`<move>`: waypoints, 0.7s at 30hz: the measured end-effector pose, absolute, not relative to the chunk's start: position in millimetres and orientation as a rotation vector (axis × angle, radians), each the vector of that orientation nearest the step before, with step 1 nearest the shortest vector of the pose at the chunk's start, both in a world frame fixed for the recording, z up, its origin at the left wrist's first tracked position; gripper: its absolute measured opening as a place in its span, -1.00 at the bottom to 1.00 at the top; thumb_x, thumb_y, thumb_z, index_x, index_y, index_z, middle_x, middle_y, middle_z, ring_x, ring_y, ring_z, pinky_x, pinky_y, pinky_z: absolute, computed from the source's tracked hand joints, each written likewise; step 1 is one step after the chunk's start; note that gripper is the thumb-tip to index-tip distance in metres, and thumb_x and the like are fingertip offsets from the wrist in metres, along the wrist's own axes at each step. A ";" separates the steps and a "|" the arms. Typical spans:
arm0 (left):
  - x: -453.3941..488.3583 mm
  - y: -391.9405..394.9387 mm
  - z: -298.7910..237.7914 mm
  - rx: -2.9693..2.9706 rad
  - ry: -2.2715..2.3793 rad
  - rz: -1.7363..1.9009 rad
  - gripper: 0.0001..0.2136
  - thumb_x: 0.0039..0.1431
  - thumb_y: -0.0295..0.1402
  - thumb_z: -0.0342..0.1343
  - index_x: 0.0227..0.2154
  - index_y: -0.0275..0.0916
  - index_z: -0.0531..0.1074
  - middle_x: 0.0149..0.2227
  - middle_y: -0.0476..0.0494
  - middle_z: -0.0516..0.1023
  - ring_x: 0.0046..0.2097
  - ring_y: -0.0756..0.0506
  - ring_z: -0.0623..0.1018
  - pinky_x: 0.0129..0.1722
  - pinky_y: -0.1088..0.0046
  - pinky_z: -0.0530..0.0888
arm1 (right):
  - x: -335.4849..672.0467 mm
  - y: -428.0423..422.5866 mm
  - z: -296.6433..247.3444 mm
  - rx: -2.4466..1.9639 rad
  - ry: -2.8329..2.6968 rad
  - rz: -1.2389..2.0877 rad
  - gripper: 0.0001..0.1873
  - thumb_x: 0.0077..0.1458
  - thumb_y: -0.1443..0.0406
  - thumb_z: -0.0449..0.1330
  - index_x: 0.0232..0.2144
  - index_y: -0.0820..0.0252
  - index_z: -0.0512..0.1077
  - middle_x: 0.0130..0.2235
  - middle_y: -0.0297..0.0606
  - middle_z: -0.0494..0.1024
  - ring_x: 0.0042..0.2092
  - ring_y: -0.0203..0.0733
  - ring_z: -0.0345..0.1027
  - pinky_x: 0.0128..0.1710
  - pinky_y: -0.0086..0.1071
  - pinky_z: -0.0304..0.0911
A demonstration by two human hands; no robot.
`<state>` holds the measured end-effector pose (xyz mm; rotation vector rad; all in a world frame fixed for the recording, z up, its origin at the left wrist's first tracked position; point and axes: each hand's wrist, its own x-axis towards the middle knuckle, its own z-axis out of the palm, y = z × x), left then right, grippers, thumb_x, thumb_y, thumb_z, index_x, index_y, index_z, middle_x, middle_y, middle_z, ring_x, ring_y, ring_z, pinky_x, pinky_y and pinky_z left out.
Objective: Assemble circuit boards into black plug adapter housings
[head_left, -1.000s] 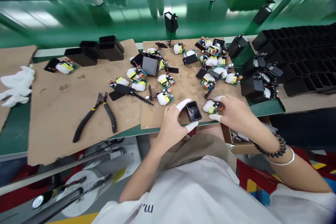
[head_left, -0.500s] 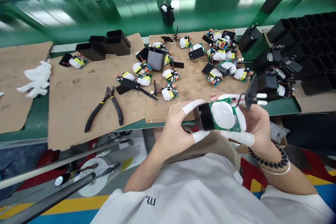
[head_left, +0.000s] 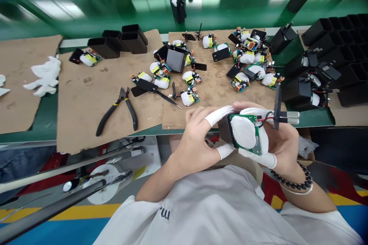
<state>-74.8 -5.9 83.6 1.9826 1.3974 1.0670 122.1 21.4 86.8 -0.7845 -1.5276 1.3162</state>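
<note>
My left hand [head_left: 201, 141], with white finger cots on thumb and forefinger, is closed around a black plastic adapter housing [head_left: 225, 128]. In my right hand [head_left: 280, 141], also in finger cots, is a green circuit board [head_left: 257, 143] with a white putty-like pad [head_left: 243, 132] on it. The board's left end sits in the housing's mouth. Red and black wires run from it to a black plug cover [head_left: 277, 107] with two prongs, standing beside my right fingers. Part of the board is hidden behind the pad and my fingertips.
Cutting pliers [head_left: 117, 109] and tweezers [head_left: 168, 99] lie on the cardboard [head_left: 83, 111]. Several circuit boards [head_left: 189, 96] are spread beyond my hands. Black housings [head_left: 133, 40] stand at the back left, with more housings [head_left: 356, 72] at right. White gloves [head_left: 46, 76] lie far left.
The circuit board has gone further into the housing, as the gap between my hands narrowed. The housing's open end now turns more toward my right hand. The view has shifted slightly.
</note>
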 end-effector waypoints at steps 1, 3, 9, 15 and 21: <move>-74.9 -6.2 83.9 1.984 1.392 1.079 -0.44 0.02 -0.40 0.35 0.14 -0.15 0.48 0.07 -0.18 0.67 0.11 -0.29 0.62 0.15 0.16 0.43 | 122.0 21.4 86.9 -0.786 -1.526 1.315 -0.48 -0.09 0.24 0.58 -0.03 0.02 0.61 0.16 -0.08 0.64 0.21 0.21 0.55 0.16 0.05 0.56; -74.7 -6.7 84.4 1.988 1.388 1.098 -0.47 0.04 -0.41 0.34 0.13 -0.17 0.48 0.06 -0.18 0.67 0.09 -0.26 0.63 0.14 0.18 0.42 | 122.0 21.4 86.6 -0.776 -1.529 1.311 -0.45 -0.12 0.25 0.60 -0.03 0.00 0.61 0.15 -0.09 0.65 0.21 0.23 0.54 0.19 0.07 0.54; -74.0 -7.6 87.1 1.990 1.380 1.090 -0.50 0.06 -0.41 0.32 0.11 -0.16 0.49 0.04 -0.16 0.67 0.07 -0.25 0.63 0.12 0.18 0.41 | 123.3 18.6 87.2 -0.805 -1.517 1.326 -0.47 -0.12 0.17 0.60 -0.05 -0.06 0.64 0.08 -0.09 0.68 0.21 0.27 0.53 0.18 0.13 0.54; -73.8 -8.0 89.1 1.992 1.392 1.055 -0.49 0.06 -0.41 0.31 0.13 -0.13 0.49 0.04 -0.14 0.68 0.07 -0.26 0.63 0.12 0.16 0.42 | 122.9 17.7 86.8 -0.841 -1.496 1.319 -0.47 -0.15 0.06 0.60 -0.10 -0.02 0.64 0.01 -0.07 0.70 0.20 0.27 0.55 0.14 0.08 0.58; -74.0 -8.5 86.2 2.035 1.346 1.157 -0.55 0.09 -0.41 0.29 0.09 -0.17 0.49 0.03 -0.15 0.68 0.04 -0.22 0.63 0.08 0.21 0.41 | 122.7 17.0 83.8 -0.855 -1.518 1.310 -0.50 -0.10 -0.01 0.56 -0.11 -0.05 0.63 0.03 -0.09 0.70 0.20 0.25 0.54 0.14 0.07 0.58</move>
